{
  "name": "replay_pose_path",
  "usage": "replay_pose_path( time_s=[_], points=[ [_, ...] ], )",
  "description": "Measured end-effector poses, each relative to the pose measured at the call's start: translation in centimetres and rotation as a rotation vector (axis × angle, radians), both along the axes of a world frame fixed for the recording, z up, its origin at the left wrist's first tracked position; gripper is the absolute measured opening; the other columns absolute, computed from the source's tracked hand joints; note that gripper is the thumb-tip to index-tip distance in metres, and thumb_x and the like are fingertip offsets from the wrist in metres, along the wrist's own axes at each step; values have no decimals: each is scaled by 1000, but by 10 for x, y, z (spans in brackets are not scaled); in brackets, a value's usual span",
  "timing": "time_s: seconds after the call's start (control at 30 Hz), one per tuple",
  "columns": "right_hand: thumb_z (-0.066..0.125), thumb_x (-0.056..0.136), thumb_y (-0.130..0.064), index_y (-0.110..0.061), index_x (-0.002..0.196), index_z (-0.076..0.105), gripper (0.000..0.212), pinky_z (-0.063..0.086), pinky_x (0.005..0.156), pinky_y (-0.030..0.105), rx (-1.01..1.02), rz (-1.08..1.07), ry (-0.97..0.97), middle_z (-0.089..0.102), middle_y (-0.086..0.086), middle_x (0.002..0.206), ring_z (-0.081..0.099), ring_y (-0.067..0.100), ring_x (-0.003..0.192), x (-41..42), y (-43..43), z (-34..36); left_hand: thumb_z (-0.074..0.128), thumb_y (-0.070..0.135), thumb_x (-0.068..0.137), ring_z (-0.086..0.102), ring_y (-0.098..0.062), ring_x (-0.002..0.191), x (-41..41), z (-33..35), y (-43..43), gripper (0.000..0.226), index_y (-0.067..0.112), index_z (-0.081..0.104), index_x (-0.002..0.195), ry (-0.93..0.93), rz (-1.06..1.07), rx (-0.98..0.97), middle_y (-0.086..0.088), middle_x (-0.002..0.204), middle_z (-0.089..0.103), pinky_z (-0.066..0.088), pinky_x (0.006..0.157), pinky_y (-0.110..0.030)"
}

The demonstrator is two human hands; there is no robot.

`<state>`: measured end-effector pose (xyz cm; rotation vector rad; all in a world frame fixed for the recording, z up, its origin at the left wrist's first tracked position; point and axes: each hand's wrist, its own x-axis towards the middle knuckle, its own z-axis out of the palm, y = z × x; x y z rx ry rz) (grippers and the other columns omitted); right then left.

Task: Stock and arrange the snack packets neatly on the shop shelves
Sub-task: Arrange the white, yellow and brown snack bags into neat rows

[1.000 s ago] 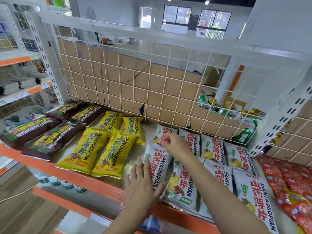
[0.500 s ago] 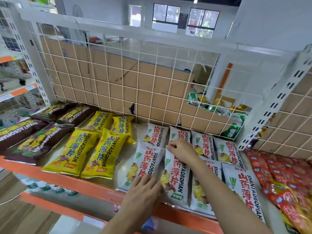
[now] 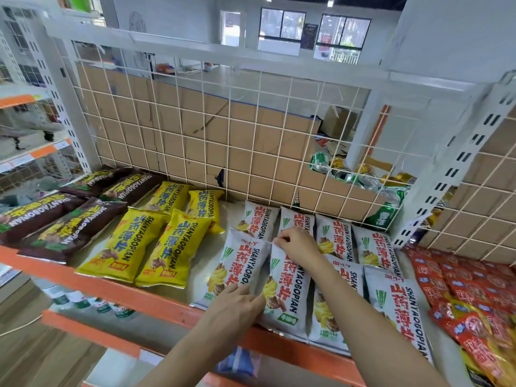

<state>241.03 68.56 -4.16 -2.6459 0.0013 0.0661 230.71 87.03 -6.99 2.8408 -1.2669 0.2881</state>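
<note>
I see my right hand (image 3: 297, 247) pinching the top edge of the white snack packet (image 3: 290, 291) lying flat, second in the front row right of the yellow packets (image 3: 145, 244), while my left hand (image 3: 237, 308) grips its lower end with curled fingers.

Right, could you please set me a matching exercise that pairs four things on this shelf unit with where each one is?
Things:
1. brown packets
2. yellow packets
3. one white packet
4. green cans

Places:
A. behind the wire grid, at the right
B. touched by the left hand and the right hand
C. far left of the shelf
D. between the brown and the white packets

Pairs: 1-C, 2-D, 3-B, 4-A.
</note>
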Motion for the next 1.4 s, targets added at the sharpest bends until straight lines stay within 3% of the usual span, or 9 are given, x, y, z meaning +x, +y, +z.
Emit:
replay_pose_path(
  time_s=[0.27, 0.4, 0.57, 0.87, 0.93, 1.03, 1.1, 1.23, 1.4],
  points=[
    [52, 91, -26, -11, 69, 61, 28, 45, 68, 31, 7, -39, -13, 60, 1, 73, 59, 21, 75, -2, 3, -1, 92, 31, 24, 47, -2, 50, -3, 6, -8, 54, 27, 46, 52, 80, 41, -26, 16, 49, 52, 35, 49, -15],
    [51, 91, -27, -11, 75, 64, 25, 42, 65, 29, 0, -27, -31, 59, -1, 75, 57, 19, 75, -2, 2, -1, 58, 24, 88, 51, -16, 97, -1, 19, -5, 8, 18, 56, 94, 144, 69, 25, 2, 99, 64, 34, 82, -25],
    [50, 92, -26, -16, 89, 66, 19, 42, 65, 27, 31, -37, -84, 62, -2, 87, 57, 15, 80, -6, -1, 3, 42, 38, 78, 53, -8, 71, -9, 18, -3, 17, 29, 54, 69, 77, 62, -222, 13, 75, 54, 32, 65, -19],
    [50, 94, -30, -19, 108, 61, 22, 44, 77, 26, 58, -50, -196, 62, -2, 111, 57, 14, 96, -29, -31, 7, 17, 57, 94, 49, -12, 126, -16, -6, -41, 50, 39, 42, 134, 199, 86, -26, 11, 138, 50, 45, 99, -36],
    [51, 93, -31, -20, 111, 61, 23, 46, 85, 29, 65, -38, -215, 60, -2, 114, 56, 15, 101, -37, -34, 9, 11, 58, 95, 37, -13, 135, -16, -2, -40, 54, 40, 36, 139, 218, 124, -13, 10, 148, 37, 38, 105, -41],
    [50, 93, -33, -22, 114, 57, 25, 42, 95, 36, 39, -34, -250, 57, -2, 120, 53, 16, 109, -48, -31, 13, 26, 55, 89, -16, -10, 140, -15, -3, -36, 61, 43, 10, 147, 244, 66, -123, 17, 151, -12, -10, 115, -41],
    [49, 93, -36, -25, 122, 52, 31, 34, 103, 38, -42, -35, -255, 51, -3, 127, 48, 17, 117, -55, -25, 13, 27, 51, 84, -20, -6, 139, -14, -2, -23, 65, 44, 9, 147, 249, 71, -212, 17, 152, -13, -16, 113, -37],
    [44, 94, -41, -29, 136, 37, 45, 24, 112, 39, -146, -16, -219, 35, -4, 144, 31, 17, 134, -62, -7, 9, 43, 53, 81, 29, -13, 136, 3, 2, 28, 61, 37, 35, 139, 114, 183, -226, 6, 146, 40, 30, 111, -40],
    [41, 94, -45, -28, 139, 32, 49, 24, 111, 34, -163, -43, -233, 32, -5, 145, 29, 15, 134, -59, 30, 4, 38, 54, 83, 40, -12, 124, 43, 16, 109, 55, 33, 42, 134, 21, 307, -303, 5, 139, 48, 43, 99, -38]
  ],
)
